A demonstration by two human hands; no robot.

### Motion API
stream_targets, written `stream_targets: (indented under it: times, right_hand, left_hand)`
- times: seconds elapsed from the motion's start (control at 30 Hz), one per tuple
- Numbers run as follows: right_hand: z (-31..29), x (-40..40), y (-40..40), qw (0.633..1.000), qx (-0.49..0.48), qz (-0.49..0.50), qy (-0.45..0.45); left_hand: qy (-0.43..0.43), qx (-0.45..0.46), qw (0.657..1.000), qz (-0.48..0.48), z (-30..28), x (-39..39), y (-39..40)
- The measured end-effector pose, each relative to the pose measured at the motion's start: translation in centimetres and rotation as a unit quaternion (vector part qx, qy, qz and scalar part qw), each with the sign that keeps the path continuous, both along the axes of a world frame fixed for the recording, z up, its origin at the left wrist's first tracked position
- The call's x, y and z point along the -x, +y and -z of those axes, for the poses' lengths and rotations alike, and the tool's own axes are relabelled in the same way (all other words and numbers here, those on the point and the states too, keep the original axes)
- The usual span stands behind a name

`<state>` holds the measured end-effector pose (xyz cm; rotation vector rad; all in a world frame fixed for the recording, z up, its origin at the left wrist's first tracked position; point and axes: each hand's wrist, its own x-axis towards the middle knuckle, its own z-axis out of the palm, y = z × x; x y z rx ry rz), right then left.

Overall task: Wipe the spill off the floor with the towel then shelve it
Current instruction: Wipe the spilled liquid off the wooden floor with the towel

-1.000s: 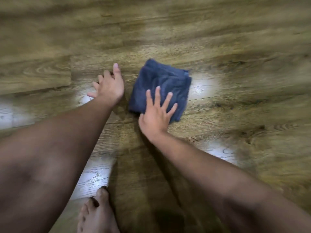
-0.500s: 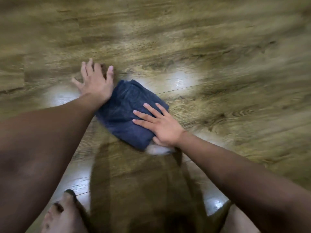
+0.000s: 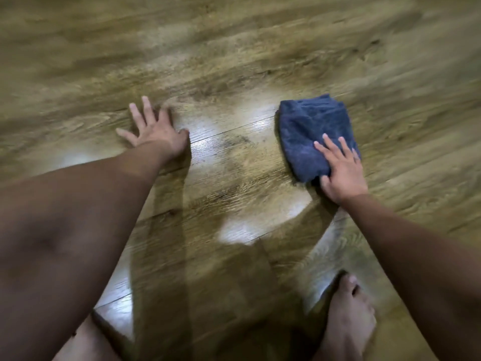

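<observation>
A folded dark blue towel [image 3: 311, 131] lies on the wooden floor [image 3: 234, 61] at the right of the view. My right hand [image 3: 342, 170] presses flat on the towel's near corner, fingers straight and spread. My left hand [image 3: 153, 130] rests flat on the bare floor well to the left, fingers spread, apart from the towel. Between the hands the planks shine with pale glossy patches [image 3: 216, 126]; whether these are wet or only reflections I cannot tell.
My bare right foot [image 3: 347, 321] stands on the floor at the bottom right. Part of a leg [image 3: 88, 342] shows at the bottom left. Wooden planks fill the rest of the view, blurred by motion.
The towel has slid to the right under my right hand, away from my left hand, which stays planted on the floor. The view has shifted too.
</observation>
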<state>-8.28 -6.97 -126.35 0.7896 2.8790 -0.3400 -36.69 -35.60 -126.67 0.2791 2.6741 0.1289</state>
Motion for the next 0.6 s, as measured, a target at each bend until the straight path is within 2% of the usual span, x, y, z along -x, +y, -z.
stream_targets:
  times: [0.1, 0.2, 0.27, 0.6]
  right_hand:
    - [0.5, 0.8, -3.5, 0.995, 0.024, 0.095, 0.014]
    - [0.9, 3.3, -9.4, 0.979, 0.042, 0.2, 0.017]
    - [1.1, 5.0, -13.4, 0.971, 0.057, 0.233, 0.018]
    - [0.9, 10.2, -24.7, 0.981, 0.102, 0.163, 0.019]
  left_hand:
    - [-0.017, 0.004, 0.999, -0.05, 0.3, 0.1, -2.6]
    - [-0.025, 0.003, 0.998, -0.049, 0.2, 0.2, -4.0]
    - [-0.024, 0.003, 0.998, -0.056, 0.0, 0.4, -4.5]
    - [-0.024, 0.014, 0.99, -0.139, -1.0, 2.2, -11.1]
